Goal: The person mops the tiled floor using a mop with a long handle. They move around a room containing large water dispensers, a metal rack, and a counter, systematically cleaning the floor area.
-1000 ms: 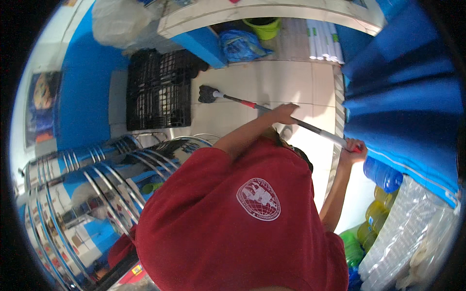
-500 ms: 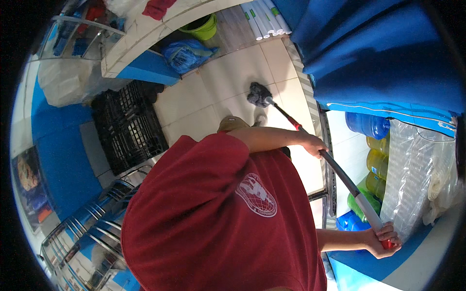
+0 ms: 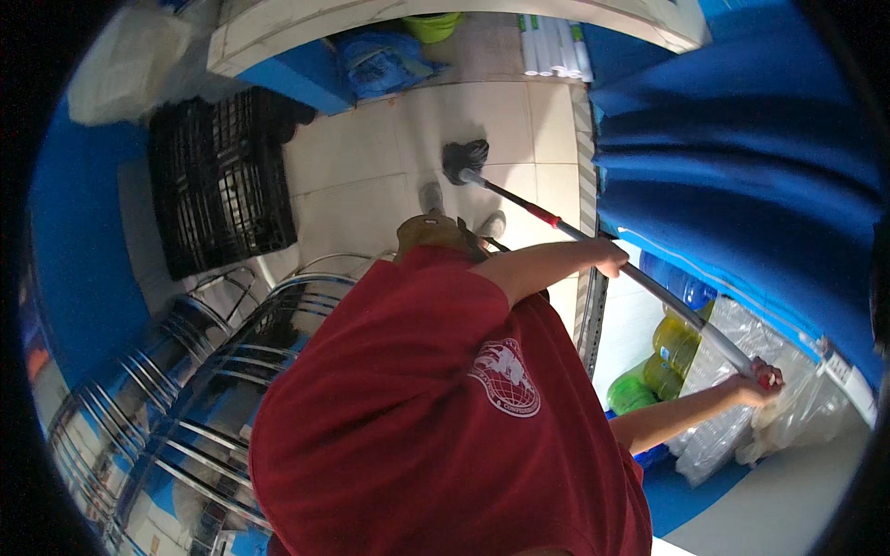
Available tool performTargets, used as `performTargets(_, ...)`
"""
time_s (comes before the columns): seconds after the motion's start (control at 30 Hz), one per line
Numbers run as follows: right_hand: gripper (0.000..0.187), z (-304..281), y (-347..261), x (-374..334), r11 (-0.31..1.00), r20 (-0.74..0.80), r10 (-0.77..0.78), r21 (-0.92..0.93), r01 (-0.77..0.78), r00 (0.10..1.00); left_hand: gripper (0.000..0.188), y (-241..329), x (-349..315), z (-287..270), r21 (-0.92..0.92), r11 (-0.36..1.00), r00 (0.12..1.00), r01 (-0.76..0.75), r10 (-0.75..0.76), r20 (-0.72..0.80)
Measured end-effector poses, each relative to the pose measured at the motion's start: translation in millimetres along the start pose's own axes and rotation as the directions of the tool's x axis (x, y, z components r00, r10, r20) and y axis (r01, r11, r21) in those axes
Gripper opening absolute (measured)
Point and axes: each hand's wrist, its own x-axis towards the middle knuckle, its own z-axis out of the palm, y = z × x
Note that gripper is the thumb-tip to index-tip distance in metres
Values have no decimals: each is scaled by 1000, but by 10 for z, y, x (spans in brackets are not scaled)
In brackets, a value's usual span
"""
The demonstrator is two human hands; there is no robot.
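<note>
A long-handled mop slants across the picture. Its dark, stringy head [image 3: 464, 159] lies on the pale floor tiles, just beyond my shoes. Partway up the grey mop handle [image 3: 663, 296], above a red collar, my left hand [image 3: 607, 257] is closed around the shaft, its arm stretched to the right across me. At the handle's red upper end, my right hand [image 3: 760, 385] is wrapped round the grip, low at the right. The fingers of my left hand are only partly visible. My maroon shirt [image 3: 426, 417] fills the lower middle.
Black plastic crates [image 3: 222, 185] stand at the left, above metal-framed chairs [image 3: 185, 408]. A blue curtain [image 3: 732, 157] hangs at the right, with colored jugs [image 3: 677, 343] and clear plastic wrap [image 3: 714, 408] below. A blue bag [image 3: 380, 65] and white tubes [image 3: 554, 46] lie beyond the tiles.
The mop head has moved left across the tiles, and the right hand's end of the handle has risen in the picture. My view has shifted, and another shoe now shows. Both hands keep their hold.
</note>
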Motion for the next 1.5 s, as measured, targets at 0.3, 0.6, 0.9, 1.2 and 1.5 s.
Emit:
performTargets(0.3,32,2808,695,-1782,781,670,233,303,-546,705,22,-2077,-2290,-644,-308,927,595,215,-374,-712)
performTargets(0.6,27,3769,128,-4183,767,940,-235,22,-641,-249,16,-3172,-4644,-181,-523,710,-87,471,-553,-829)
performTargets(0.9,34,3654,-65,-2904,778,897,-379,176,-603,-228,23,-2386,-3850,-718,-385,727,148,569,-551,-821)
performTargets(1.2,16,3137,-760,-1250,580,653,-753,715,-390,79,22,-983,-1735,-1649,-65,889,762,454,-425,-488)
performTargets(1.5,28,2778,-477,-666,616,631,-771,773,-151,90,37,-832,-31,-1710,-16,985,851,172,-156,-501)
